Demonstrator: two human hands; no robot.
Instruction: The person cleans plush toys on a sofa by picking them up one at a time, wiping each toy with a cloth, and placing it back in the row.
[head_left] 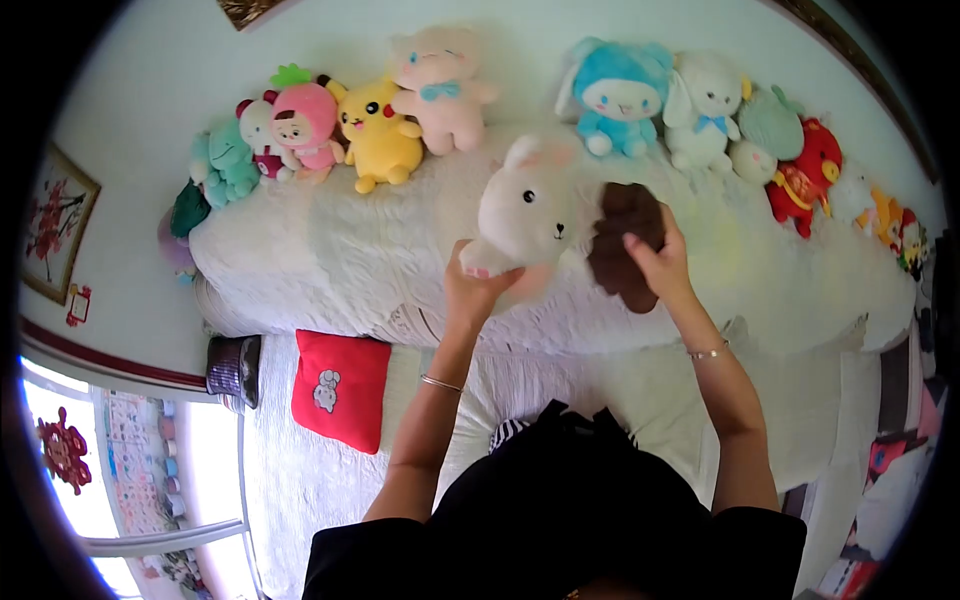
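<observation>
A white plush rabbit [515, 215] with pinkish ears is held up in front of the sofa back. Its lower body sits in my left hand [478, 288], whose fingers and thumb are closed round it. Just to the right, my right hand [668, 262] grips a dark brown soft piece with a lobed edge [622, 245], thumb lying over its face. What exactly the brown piece is, I cannot make out. A narrow gap separates it from the rabbit's face.
Plush toys line the top of the sofa back [300, 230], among them a yellow one [380, 135], a pink cat-like one [440, 95], a blue one [620, 100] and a red one [805, 180]. A red cushion [340, 390] lies on the seat at left.
</observation>
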